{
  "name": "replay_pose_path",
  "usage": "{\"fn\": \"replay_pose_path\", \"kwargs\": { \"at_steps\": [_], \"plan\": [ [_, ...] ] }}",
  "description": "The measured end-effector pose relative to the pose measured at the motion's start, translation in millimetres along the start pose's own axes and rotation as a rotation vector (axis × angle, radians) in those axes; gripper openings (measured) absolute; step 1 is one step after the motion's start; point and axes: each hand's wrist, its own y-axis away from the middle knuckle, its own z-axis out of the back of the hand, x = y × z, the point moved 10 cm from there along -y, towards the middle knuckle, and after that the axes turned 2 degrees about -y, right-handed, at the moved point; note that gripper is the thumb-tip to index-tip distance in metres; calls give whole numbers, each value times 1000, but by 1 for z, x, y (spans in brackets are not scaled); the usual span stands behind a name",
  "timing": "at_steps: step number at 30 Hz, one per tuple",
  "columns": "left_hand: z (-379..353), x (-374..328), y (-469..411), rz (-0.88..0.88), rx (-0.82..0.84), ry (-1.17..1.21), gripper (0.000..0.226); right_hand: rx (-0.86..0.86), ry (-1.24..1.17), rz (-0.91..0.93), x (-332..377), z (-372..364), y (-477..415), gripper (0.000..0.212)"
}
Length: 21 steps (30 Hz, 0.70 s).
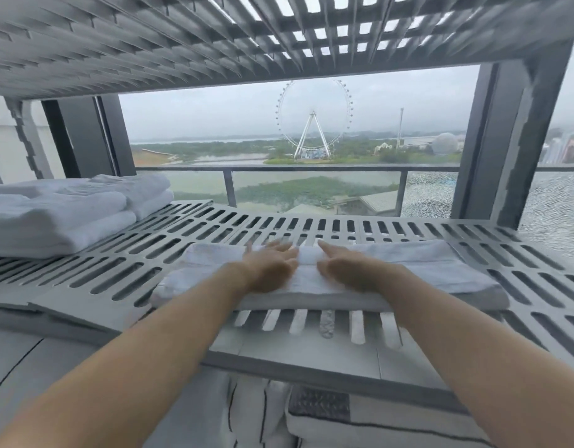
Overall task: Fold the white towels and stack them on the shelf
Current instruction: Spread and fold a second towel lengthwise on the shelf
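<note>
A folded white towel (440, 270) lies flat on the grey slotted shelf (188, 244), near its front edge and right of centre. My left hand (272, 266) and my right hand (350, 270) both rest palm down on top of this towel, side by side, fingers spread and pointing away from me. Neither hand grips it. A stack of folded white towels (59, 218) sits at the left end of the same shelf, apart from the towel under my hands.
Another slotted shelf (149, 37) hangs close overhead. A dark upright post (505, 140) stands at the right rear. Behind the shelf are a window and a balcony railing (311, 169). White cushions with black piping (360, 421) lie below the shelf.
</note>
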Motion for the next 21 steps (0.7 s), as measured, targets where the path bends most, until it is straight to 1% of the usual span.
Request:
{"fn": "replay_pose_path", "kwargs": {
  "at_steps": [1,2,3,4,5,7,9,11,13,15,17,18,21],
  "plan": [
    [-3,-34,-6,-69,5,46,54,-11,-118,18,2,5,3,57],
    [-6,-60,-10,-106,10,89,56,-9,-166,45,1,9,7,53],
    [-9,-76,-13,-103,12,115,56,4,-136,43,-8,11,11,47],
    [-12,-80,-16,-79,7,118,56,10,-64,35,-22,14,14,45],
    [-14,-79,-17,-53,7,108,56,6,70,37,-38,19,18,49],
    [-17,-74,-13,-33,21,97,56,-1,273,-37,-79,33,28,56],
    [-17,-70,-8,-7,48,113,57,-18,335,-53,-104,46,38,59],
    [-14,-72,-10,68,82,128,57,-22,333,-27,-108,51,44,59],
    [-11,-85,-14,146,83,155,56,-38,309,12,-102,53,47,58],
    [-10,-106,-19,145,18,187,54,-65,213,36,-98,58,50,50],
    [-13,-117,-20,117,-19,128,53,-88,82,39,-101,68,57,42],
    [-14,-117,-20,111,-16,103,52,-82,58,48,-103,71,61,39],
    [-15,-112,-18,113,9,84,51,-48,112,75,-110,77,73,36]
  ]
}}
